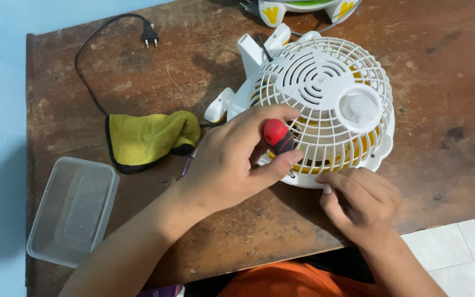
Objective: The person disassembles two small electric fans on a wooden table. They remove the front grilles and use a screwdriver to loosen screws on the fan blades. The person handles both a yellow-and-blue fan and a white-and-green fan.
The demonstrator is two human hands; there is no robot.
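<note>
Fingers of our left hand (232, 159) wrap a screwdriver (277, 137) with a red and black handle, the grip pressed together around it, thumb along the lower side, its tip down at the rim of the white fan (325, 104). Our right hand (361, 203) rests just beside it, fingers curled, fingertips touching the lower edge of the fan's grille; we cannot tell whether this grip pinches anything. The fan lies on the brown wooden surface (446, 82) with its rear grille up, yellow blades showing through the bars. Left of our left hand lies a yellow cloth (149, 137) with a dark border, and a black cord with its plug (149, 37) loops above it. A clear plastic container (72, 212) sits near the surface's left edge, well apart from the fan
</note>
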